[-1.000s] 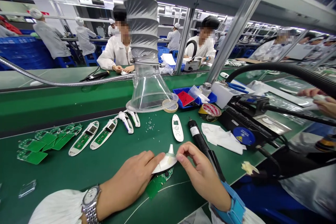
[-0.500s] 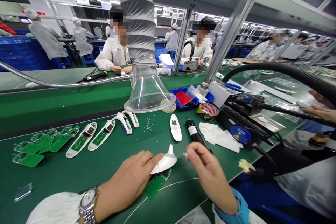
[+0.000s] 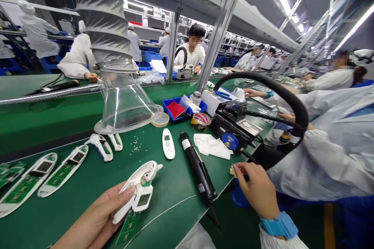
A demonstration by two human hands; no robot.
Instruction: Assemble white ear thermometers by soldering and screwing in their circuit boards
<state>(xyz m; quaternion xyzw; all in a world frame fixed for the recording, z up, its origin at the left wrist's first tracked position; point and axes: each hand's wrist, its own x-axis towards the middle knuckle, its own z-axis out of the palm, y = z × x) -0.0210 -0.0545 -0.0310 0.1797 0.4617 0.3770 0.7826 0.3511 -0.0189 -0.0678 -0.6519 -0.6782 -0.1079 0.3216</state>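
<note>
My left hand grips a white thermometer shell turned open side up, with a small display module and a green circuit board hanging from it. My right hand is off to the right at the table's edge, fingers pinched together by a small yellowish scrap; whether it holds the scrap is unclear. A black electric screwdriver lies on the green mat between my hands.
A clear fume hood on a ribbed duct stands at the back left. Several white shells with boards lie at the left. A white cover, white cloth, tape rolls, blue tray and soldering station sit beyond. A co-worker's sleeve is at the right.
My view has swung right. My left hand has turned the white shell over and lifted it, showing its inside. My right hand has left the shell and moved right to the table's edge.
</note>
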